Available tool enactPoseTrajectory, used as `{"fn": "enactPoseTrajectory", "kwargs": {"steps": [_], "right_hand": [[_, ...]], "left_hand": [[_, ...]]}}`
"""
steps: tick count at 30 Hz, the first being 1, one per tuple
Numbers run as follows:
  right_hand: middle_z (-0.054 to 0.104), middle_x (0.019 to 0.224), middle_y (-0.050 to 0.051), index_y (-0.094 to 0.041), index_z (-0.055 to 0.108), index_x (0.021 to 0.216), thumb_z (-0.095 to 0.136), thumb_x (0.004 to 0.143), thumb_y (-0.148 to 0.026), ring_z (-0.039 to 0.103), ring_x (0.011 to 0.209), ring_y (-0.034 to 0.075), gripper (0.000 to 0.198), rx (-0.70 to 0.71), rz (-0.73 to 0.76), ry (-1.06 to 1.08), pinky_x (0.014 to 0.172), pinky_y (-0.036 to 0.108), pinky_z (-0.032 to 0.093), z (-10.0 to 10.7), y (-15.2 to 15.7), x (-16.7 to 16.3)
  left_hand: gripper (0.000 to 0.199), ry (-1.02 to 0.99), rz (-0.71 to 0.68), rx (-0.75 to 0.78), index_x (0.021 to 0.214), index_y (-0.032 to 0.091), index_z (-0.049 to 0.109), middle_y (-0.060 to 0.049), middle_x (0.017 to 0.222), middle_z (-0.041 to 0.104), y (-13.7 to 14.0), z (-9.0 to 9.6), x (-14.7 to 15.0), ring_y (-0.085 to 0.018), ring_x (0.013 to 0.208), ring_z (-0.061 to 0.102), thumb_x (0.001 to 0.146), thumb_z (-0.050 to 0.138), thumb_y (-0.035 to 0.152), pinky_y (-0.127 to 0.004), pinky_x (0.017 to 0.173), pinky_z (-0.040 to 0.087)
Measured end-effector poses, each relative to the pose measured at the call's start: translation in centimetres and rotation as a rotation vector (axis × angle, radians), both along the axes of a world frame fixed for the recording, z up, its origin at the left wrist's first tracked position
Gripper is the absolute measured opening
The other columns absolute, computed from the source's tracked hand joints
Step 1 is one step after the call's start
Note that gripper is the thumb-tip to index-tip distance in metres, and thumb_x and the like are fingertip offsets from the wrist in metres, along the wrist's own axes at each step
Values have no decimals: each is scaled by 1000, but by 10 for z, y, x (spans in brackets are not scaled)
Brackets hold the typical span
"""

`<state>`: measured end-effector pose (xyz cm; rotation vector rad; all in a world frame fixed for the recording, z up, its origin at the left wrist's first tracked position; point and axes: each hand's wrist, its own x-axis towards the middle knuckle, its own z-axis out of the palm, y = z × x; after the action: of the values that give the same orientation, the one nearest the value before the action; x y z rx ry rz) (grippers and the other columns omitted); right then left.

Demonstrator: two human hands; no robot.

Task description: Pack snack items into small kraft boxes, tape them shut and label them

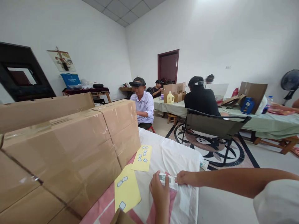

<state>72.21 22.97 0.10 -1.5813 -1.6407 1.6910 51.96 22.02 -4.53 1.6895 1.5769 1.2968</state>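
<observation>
Device, one, white, sits between your hands, over the cloth-covered surface: left hand wrapped around it, right hand pinching its right end. Left of them, two yellow sheets, nearer one with three drawn shapes. Taped cardboard boxes beside those. Beyond, one person in pale shirt, one in black.

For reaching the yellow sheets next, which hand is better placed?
Probably the left hand: it is nearer the yellow sheets, though it grips the white device. The right hand is at the device's opposite end, farther from the sheets.
</observation>
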Motion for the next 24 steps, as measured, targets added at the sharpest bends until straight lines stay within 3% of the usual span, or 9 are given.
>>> {"fn": "enactPoseTrajectory", "kwargs": {"steps": [11, 24], "right_hand": [[37, 49, -5, -19, 43, 53, 82, 61, -61, 30, 54, 9, 58, -38, -39, 16, 52, 26, 21, -11, 5, 0], [50, 56, -2, -15, 58, 61, 73, 85, -41, 39, 61, 11, 38, 24, -48, -40, 59, 24, 28, 22, -11, -8]], "left_hand": [[41, 35, -13, -28, 112, 21, 62, -11, 111, 72, 4, -3, 0, -32, 107, 66, 90, 50, 53, -46, 94, 46], [37, 113, -52, -29, 116, 20, 61, -11, 114, 71, -5, 18, -7, -29, 109, 66, 94, 49, 48, -42, 95, 46]]}}
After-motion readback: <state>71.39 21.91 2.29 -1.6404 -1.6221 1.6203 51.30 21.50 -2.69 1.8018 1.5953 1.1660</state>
